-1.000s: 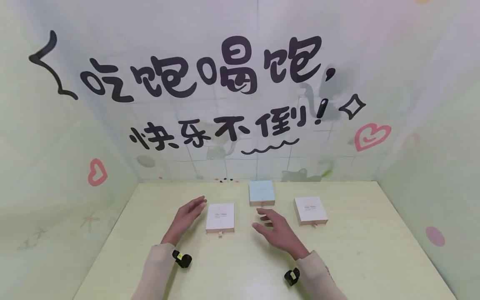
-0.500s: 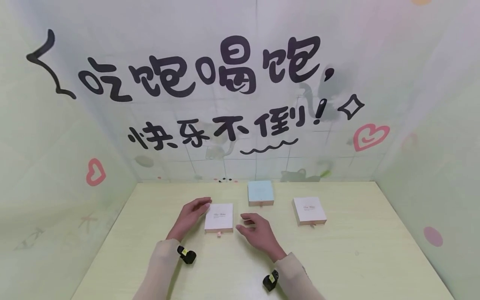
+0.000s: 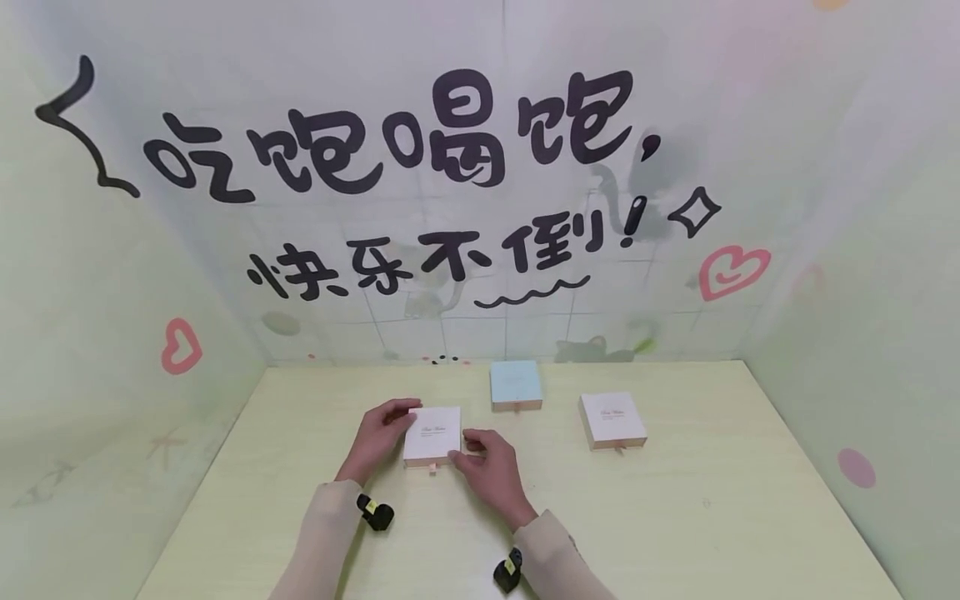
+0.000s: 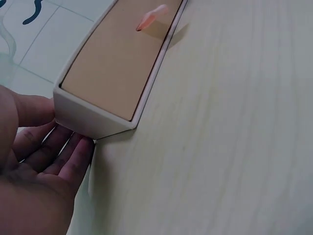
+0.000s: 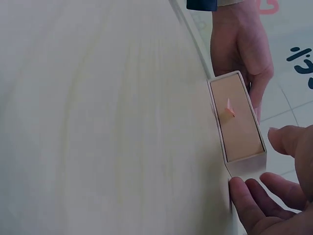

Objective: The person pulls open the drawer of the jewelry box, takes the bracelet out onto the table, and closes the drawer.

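Observation:
A white square drawer box (image 3: 435, 437) with printed lettering lies on the table between both hands. My left hand (image 3: 381, 435) holds its left side, thumb on the upper edge and fingers against the side wall. In the left wrist view the box's tan drawer front (image 4: 115, 61) shows a pink ribbon tab (image 4: 152, 17). My right hand (image 3: 491, 471) is at the box's right side, its fingers loosely bent. In the right wrist view the right thumb (image 5: 288, 139) stands a little off the box, with the fingertips (image 5: 237, 188) close by its lower edge.
A light blue drawer box (image 3: 515, 382) lies behind, near the back wall. Another white drawer box (image 3: 611, 417) sits to the right. The pale wood table (image 3: 675, 517) is bounded by printed fabric walls with black lettering (image 3: 457, 254).
My right hand has moved left from near the blue box to the white box's right side. My left hand has moved slightly right and now touches the box. The boxes stay put on the table.

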The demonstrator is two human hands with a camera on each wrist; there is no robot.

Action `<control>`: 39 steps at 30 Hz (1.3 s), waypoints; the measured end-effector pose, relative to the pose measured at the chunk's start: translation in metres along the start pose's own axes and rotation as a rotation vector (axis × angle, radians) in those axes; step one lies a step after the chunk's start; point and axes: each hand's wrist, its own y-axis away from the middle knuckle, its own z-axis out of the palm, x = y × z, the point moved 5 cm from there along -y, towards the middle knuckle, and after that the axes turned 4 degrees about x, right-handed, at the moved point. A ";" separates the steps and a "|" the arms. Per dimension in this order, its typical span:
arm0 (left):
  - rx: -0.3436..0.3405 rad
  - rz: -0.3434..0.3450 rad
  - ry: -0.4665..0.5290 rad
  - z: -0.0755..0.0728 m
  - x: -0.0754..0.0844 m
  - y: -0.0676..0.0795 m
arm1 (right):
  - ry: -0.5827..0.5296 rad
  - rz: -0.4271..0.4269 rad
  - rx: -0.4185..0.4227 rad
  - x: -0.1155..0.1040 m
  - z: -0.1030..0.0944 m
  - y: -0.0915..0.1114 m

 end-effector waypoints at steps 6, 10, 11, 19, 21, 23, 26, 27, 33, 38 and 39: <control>0.016 -0.028 -0.032 -0.002 -0.003 0.001 | -0.021 0.008 0.014 0.000 0.007 0.000; 0.022 -0.020 -0.041 -0.002 -0.004 0.001 | 0.018 0.034 0.032 -0.001 0.006 0.001; 0.023 -0.016 -0.046 -0.002 -0.004 0.001 | 0.028 0.042 0.036 -0.002 0.006 0.001; 0.018 0.008 -0.080 -0.004 0.000 0.002 | 0.062 0.075 0.034 -0.006 0.003 -0.002; 0.017 0.015 -0.092 -0.006 0.001 0.003 | 0.066 0.073 0.034 -0.007 0.002 -0.003; 0.019 0.020 -0.092 -0.007 0.001 0.004 | 0.066 0.079 0.035 -0.007 0.001 -0.004; 0.024 0.027 -0.098 -0.008 0.000 0.008 | 0.070 0.086 0.034 -0.005 0.000 -0.007; 0.027 0.028 -0.101 -0.009 0.000 0.009 | 0.070 0.088 0.034 -0.005 0.000 -0.007; 0.040 0.056 -0.107 -0.012 -0.002 0.017 | 0.061 0.100 0.024 -0.005 -0.003 -0.011; 0.053 0.059 -0.100 -0.016 -0.005 0.026 | 0.057 0.108 0.021 -0.004 -0.004 -0.014; 0.055 0.055 -0.099 -0.016 -0.006 0.028 | 0.055 0.113 0.022 -0.004 -0.004 -0.014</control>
